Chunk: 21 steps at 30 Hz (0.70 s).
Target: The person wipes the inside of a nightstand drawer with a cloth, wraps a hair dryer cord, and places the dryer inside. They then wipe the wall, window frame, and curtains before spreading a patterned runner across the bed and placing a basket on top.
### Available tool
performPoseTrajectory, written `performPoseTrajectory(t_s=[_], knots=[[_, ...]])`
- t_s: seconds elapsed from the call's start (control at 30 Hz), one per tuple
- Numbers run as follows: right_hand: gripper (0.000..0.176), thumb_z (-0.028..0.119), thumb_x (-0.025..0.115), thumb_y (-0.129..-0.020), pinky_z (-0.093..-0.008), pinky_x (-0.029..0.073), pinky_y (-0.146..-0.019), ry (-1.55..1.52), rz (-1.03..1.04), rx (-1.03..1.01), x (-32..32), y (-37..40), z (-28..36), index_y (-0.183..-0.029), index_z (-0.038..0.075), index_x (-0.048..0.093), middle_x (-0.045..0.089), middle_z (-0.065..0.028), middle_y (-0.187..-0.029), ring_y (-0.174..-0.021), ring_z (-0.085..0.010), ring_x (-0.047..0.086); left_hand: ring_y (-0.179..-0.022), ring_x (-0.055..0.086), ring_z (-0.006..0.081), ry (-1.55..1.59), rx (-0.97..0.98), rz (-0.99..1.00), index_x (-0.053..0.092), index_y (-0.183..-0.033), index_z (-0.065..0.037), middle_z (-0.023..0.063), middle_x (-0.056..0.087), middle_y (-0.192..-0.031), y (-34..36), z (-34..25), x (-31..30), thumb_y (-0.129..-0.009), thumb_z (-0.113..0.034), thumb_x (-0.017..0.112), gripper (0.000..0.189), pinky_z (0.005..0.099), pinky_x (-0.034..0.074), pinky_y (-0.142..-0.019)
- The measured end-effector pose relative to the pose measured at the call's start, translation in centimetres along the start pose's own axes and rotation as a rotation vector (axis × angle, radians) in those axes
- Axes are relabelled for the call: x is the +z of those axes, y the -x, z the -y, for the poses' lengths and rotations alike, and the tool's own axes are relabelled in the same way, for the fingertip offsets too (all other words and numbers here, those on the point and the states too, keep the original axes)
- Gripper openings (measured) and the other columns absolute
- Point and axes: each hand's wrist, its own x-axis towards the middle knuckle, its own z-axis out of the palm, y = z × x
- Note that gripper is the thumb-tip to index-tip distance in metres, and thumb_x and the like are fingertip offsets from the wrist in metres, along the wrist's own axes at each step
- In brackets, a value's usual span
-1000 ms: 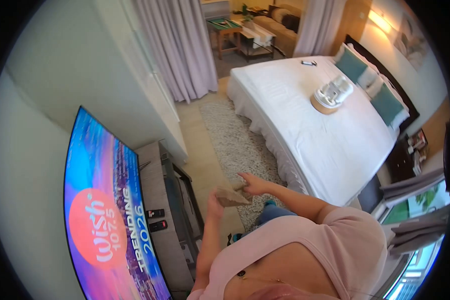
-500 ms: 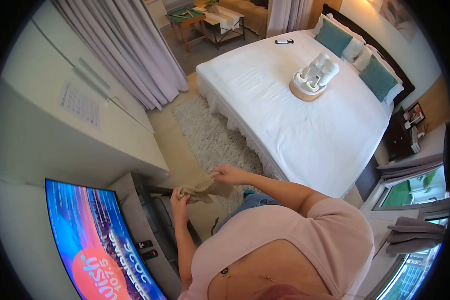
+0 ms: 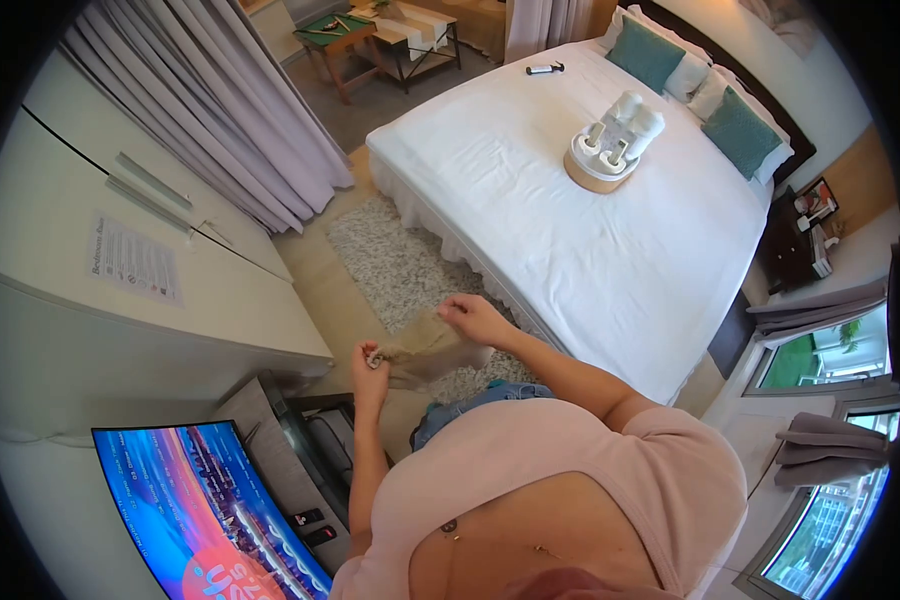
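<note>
As it hangs above the rug (image 3: 395, 262), a beige cloth (image 3: 426, 350) is pinched at its ends by the left hand (image 3: 370, 362) and right hand (image 3: 476, 320)

A hotel-style bedroom is shown. A made white bed (image 3: 530, 200) is seen with teal pillows (image 3: 648, 55) and rolled towels (image 3: 632, 118) on a tray (image 3: 582, 183). A printed notice (image 3: 133, 262) is fixed to a wardrobe (image 3: 60, 180), beside a TV (image 3: 185, 510), curtains (image 3: 200, 120) and a rug (image 3: 395, 260).
</note>
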Motion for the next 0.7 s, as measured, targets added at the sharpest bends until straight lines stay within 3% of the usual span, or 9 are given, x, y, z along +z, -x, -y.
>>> performPoseTrajectory(t_s=[0.1, 0.2, 0.4, 0.47, 0.53, 0.57, 0.6, 0.63, 0.7], knots=[[0.027, 0.026, 0.056, -0.085, -0.0309, 0.043, -0.063, 0.011, -0.091, 0.034, -1.2, -0.5, -0.4, -0.089, 0.0, 0.061, 0.058, -0.0073, -0.072, -0.069, -0.0139, 0.053, -0.076, 0.052, 0.0132, -0.185, -0.115, 0.018, 0.054, -0.095, -0.001, 0.0041, 0.056, -0.084, -1.1, -1.6, -2.4, -0.07, 0.005, 0.05, 0.025, 0.0247, 0.042, -0.069], [0.026, 0.026, 0.056, -0.085, -0.0301, 0.043, -0.066, 0.002, -0.155, 0.053, -2.0, -0.8, -0.2, -0.091, 0.001, 0.061, 0.06, -0.0075, -0.074, -0.071, -0.0139, 0.054, -0.079, 0.054, 0.0121, -0.039, -0.243, 0.103, 0.057, -0.095, 0.0, 0.0062, 0.058, -0.089, -1.8, 1.1, -4.2, -0.075, 0.003, 0.051, 0.021, 0.0238, 0.042, -0.071], [0.026, 0.027, 0.054, -0.086, -0.0305, 0.044, -0.07, 0.036, -0.221, 0.032, -2.7, 0.6, 0.0, -0.092, 0.002, 0.059, 0.06, -0.0087, -0.079, -0.076, -0.0156, 0.054, -0.084, 0.055, 0.0117, 0.162, -0.191, 0.111, 0.058, -0.104, 0.0, 0.0061, 0.061, -0.093, -1.8, 2.5, -3.9, -0.083, -0.005, 0.053, 0.022, 0.0248, 0.043, -0.075], [0.026, 0.027, 0.053, -0.088, -0.0306, 0.043, -0.072, 0.108, -0.216, 0.021, -2.5, 1.1, 0.2, -0.092, 0.002, 0.058, 0.059, -0.0091, -0.081, -0.078, -0.0163, 0.054, -0.084, 0.055, 0.0115, 0.173, -0.177, 0.097, 0.057, -0.105, -0.001, 0.0042, 0.06, -0.093, -1.8, 0.2, -3.6, -0.085, -0.009, 0.053, 0.022, 0.0236, 0.042, -0.076], [0.024, 0.026, 0.05, -0.09, -0.0301, 0.042, -0.074, 0.128, -0.142, -0.058, -1.7, 0.9, 0.5, -0.091, 0.002, 0.055, 0.057, -0.0096, -0.081, -0.079, -0.017, 0.052, -0.088, 0.054, 0.0124, 0.216, -0.177, 0.131, 0.057, -0.107, -0.004, 0.0051, 0.06, -0.095, -1.3, -3.3, -3.5, -0.086, -0.014, 0.052, 0.024, 0.0266, 0.045, -0.076], [0.024, 0.025, 0.049, -0.09, -0.0298, 0.042, -0.074, 0.115, -0.055, -0.114, -1.1, 0.8, 1.4, -0.091, 0.002, 0.054, 0.056, -0.0098, -0.08, -0.078, -0.0173, 0.051, -0.086, 0.055, 0.0129, 0.255, -0.285, 0.177, 0.057, -0.108, -0.004, 0.0053, 0.06, -0.094, -0.5, -6.1, -3.9, -0.087, -0.014, 0.052, 0.024, 0.0268, 0.046, -0.074], [0.023, 0.024, 0.047, -0.092, -0.0291, 0.041, -0.074, 0.136, 0.037, -0.173, -0.1, 1.1, 2.7, -0.089, 0.002, 0.052, 0.053, -0.0103, -0.079, -0.077, -0.017, 0.048, -0.084, 0.055, 0.0126, 0.265, -0.166, 0.122, 0.057, -0.108, -0.004, 0.0055, 0.06, -0.092, 0.1, -4.5, -2.8, -0.087, -0.013, 0.051, 0.023, 0.0268, 0.046, -0.073], [0.024, 0.025, 0.047, -0.092, -0.0284, 0.04, -0.074, 0.211, 0.122, -0.211, 1.0, 1.1, 3.4, -0.089, 0.002, 0.05, 0.051, -0.0096, -0.08, -0.078, -0.0159, 0.047, -0.081, 0.055, 0.0115, 0.383, -0.19, 0.191, 0.056, -0.107, -0.004, 0.0053, 0.06, -0.091, 1.7, -8.0, -3.5, -0.088, -0.012, 0.051, 0.022, 0.0275, 0.047, -0.071], [0.025, 0.025, 0.046, -0.093, -0.0281, 0.039, -0.074, 0.197, 0.318, -0.281, 3.5, 1.8, 4.6, -0.092, 0.0, 0.049, 0.05, -0.0076, -0.08, -0.079, -0.016, 0.046, -0.08, 0.055, 0.0109, 0.254, 0.012, 0.061, 0.058, -0.102, -0.004, 0.0046, 0.061, -0.092, 4.6, -7.6, -2.7, -0.086, -0.013, 0.053, 0.018, 0.0289, 0.047, -0.067]])
